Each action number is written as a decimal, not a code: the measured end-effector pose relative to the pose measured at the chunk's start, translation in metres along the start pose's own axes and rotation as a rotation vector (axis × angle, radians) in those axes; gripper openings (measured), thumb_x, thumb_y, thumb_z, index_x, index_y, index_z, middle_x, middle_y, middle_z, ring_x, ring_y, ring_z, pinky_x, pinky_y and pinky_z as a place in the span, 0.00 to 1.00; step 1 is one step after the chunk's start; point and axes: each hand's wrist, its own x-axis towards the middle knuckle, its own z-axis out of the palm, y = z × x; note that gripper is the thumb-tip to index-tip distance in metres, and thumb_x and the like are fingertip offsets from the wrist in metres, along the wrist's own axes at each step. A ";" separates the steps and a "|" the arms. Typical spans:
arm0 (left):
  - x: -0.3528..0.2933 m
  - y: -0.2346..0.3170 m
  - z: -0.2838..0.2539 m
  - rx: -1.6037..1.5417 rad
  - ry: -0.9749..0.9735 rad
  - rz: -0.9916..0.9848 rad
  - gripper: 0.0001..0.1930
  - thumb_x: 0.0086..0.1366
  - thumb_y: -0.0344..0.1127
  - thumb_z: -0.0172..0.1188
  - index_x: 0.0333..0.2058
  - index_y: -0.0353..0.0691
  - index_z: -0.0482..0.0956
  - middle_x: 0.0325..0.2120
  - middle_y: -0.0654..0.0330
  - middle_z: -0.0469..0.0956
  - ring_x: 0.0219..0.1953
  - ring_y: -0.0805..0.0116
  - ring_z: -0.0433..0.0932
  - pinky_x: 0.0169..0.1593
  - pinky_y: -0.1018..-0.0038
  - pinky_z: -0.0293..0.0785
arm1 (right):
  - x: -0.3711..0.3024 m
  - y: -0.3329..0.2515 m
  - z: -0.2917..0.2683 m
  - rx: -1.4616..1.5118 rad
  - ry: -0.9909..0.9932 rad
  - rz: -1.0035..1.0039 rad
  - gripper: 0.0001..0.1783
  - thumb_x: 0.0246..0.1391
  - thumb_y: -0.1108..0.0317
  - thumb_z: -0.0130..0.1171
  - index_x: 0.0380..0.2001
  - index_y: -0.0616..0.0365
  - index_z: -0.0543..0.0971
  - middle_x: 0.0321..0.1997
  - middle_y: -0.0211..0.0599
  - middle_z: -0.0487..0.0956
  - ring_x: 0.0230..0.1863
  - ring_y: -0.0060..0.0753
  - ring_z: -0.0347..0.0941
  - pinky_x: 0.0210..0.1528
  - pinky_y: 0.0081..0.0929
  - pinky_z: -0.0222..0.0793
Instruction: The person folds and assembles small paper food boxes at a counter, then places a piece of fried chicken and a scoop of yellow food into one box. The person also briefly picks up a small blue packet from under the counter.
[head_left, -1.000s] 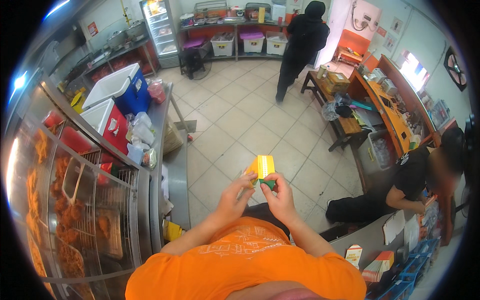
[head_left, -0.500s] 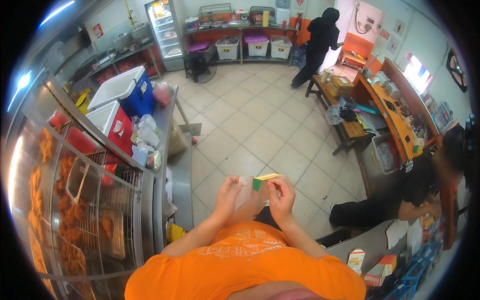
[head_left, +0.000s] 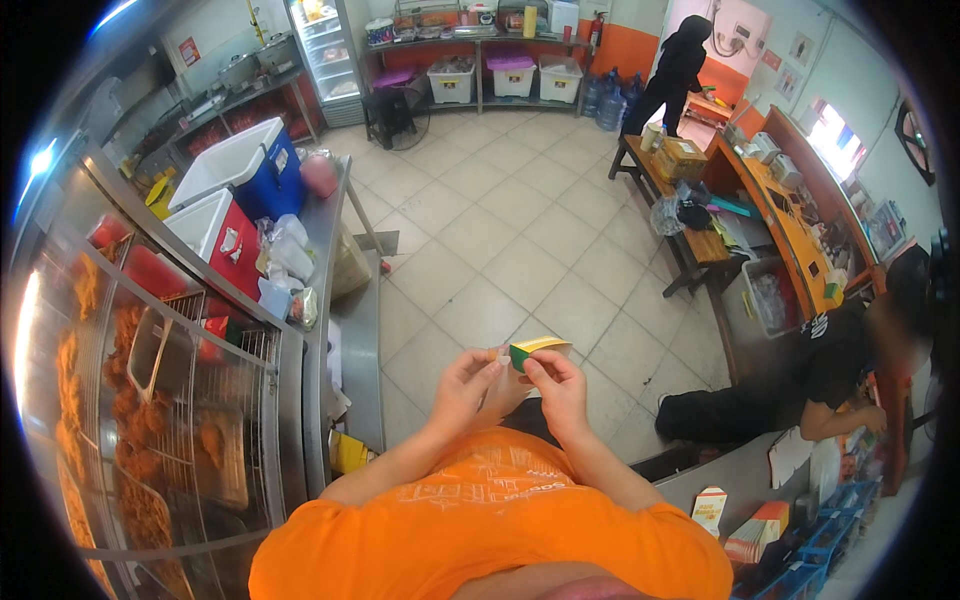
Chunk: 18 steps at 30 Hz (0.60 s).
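Note:
In front of my orange shirt, both hands are raised close together at chest height. My left hand (head_left: 468, 387) is closed, its thumb and fingers pinching the edge of a clear plastic bag (head_left: 503, 392). My right hand (head_left: 560, 390) grips a small folded paper packet (head_left: 541, 345), yellow and white with a green corner, by its near edge. The green corner lies against the top of the bag, close to my left fingertips. Whether the packet is partly inside the bag, I cannot tell.
On the left stand a glass display case (head_left: 150, 400) of fried food and a steel table (head_left: 340, 250) with a red cooler (head_left: 232, 250) and a blue cooler (head_left: 270, 185). A co-worker (head_left: 790, 385) leans over the right counter (head_left: 690, 487). Another person (head_left: 680, 75) is by the doorway.
My hands have come closer together, and the packet has turned so more of its yellow face shows. The far person has moved right to the doorway.

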 end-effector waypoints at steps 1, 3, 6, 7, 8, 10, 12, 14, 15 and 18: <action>0.001 0.001 -0.001 -0.041 -0.006 -0.030 0.11 0.76 0.31 0.61 0.52 0.34 0.80 0.55 0.56 0.82 0.52 0.73 0.79 0.53 0.74 0.77 | -0.001 0.002 0.000 -0.064 0.025 0.039 0.14 0.66 0.69 0.68 0.51 0.63 0.82 0.50 0.33 0.85 0.50 0.24 0.79 0.53 0.25 0.76; 0.002 0.002 -0.002 -0.030 -0.030 -0.034 0.11 0.76 0.31 0.60 0.52 0.34 0.81 0.57 0.55 0.82 0.53 0.72 0.79 0.53 0.74 0.77 | -0.004 0.003 0.004 -0.037 -0.028 -0.017 0.15 0.65 0.69 0.69 0.51 0.63 0.82 0.49 0.33 0.85 0.49 0.24 0.80 0.53 0.25 0.76; 0.004 0.005 0.000 0.001 -0.072 -0.001 0.11 0.75 0.29 0.60 0.52 0.33 0.81 0.59 0.54 0.81 0.55 0.71 0.80 0.54 0.74 0.78 | -0.007 0.000 0.011 0.047 0.002 0.002 0.17 0.63 0.68 0.71 0.52 0.63 0.82 0.47 0.33 0.85 0.48 0.25 0.80 0.52 0.26 0.76; 0.005 0.007 0.001 0.013 -0.087 0.016 0.11 0.75 0.28 0.60 0.53 0.32 0.81 0.59 0.54 0.80 0.55 0.70 0.80 0.54 0.74 0.78 | -0.006 -0.002 0.013 0.115 0.002 -0.006 0.18 0.63 0.67 0.71 0.52 0.64 0.82 0.47 0.33 0.85 0.47 0.25 0.80 0.52 0.26 0.76; 0.005 0.008 0.003 0.048 -0.099 0.060 0.11 0.75 0.28 0.61 0.52 0.32 0.82 0.60 0.53 0.80 0.55 0.69 0.80 0.55 0.73 0.78 | -0.005 -0.005 0.013 0.100 0.021 0.036 0.18 0.63 0.67 0.72 0.52 0.64 0.82 0.47 0.33 0.85 0.47 0.25 0.80 0.52 0.26 0.76; 0.005 0.013 0.004 0.108 -0.134 0.156 0.10 0.74 0.28 0.62 0.50 0.31 0.84 0.61 0.51 0.79 0.54 0.67 0.81 0.56 0.70 0.79 | -0.002 -0.008 0.011 0.163 -0.002 0.081 0.20 0.62 0.66 0.72 0.52 0.64 0.81 0.46 0.34 0.84 0.47 0.25 0.80 0.52 0.27 0.76; 0.006 0.019 0.004 0.223 -0.127 0.161 0.09 0.73 0.26 0.62 0.48 0.28 0.83 0.61 0.50 0.79 0.56 0.66 0.81 0.59 0.70 0.79 | 0.002 -0.010 0.008 0.052 -0.031 0.071 0.21 0.62 0.65 0.73 0.53 0.64 0.80 0.47 0.35 0.84 0.47 0.26 0.80 0.52 0.27 0.76; 0.006 0.024 0.005 0.309 -0.128 0.188 0.08 0.73 0.25 0.63 0.47 0.27 0.84 0.63 0.49 0.78 0.57 0.66 0.80 0.60 0.71 0.78 | 0.006 -0.008 0.007 0.026 -0.061 0.063 0.21 0.62 0.66 0.72 0.53 0.64 0.80 0.48 0.35 0.84 0.47 0.26 0.80 0.52 0.27 0.76; 0.005 0.025 0.006 0.342 -0.125 0.209 0.08 0.73 0.26 0.64 0.46 0.28 0.85 0.64 0.48 0.77 0.56 0.67 0.80 0.59 0.71 0.78 | 0.008 -0.007 0.007 0.040 -0.067 0.059 0.20 0.62 0.66 0.72 0.53 0.64 0.80 0.48 0.36 0.84 0.48 0.26 0.80 0.52 0.27 0.76; 0.001 0.019 0.011 0.231 -0.117 0.227 0.08 0.73 0.28 0.64 0.47 0.30 0.84 0.60 0.48 0.79 0.55 0.68 0.80 0.57 0.72 0.78 | 0.011 -0.006 0.009 0.087 -0.045 0.046 0.19 0.63 0.67 0.70 0.54 0.63 0.81 0.51 0.36 0.84 0.50 0.27 0.79 0.54 0.29 0.76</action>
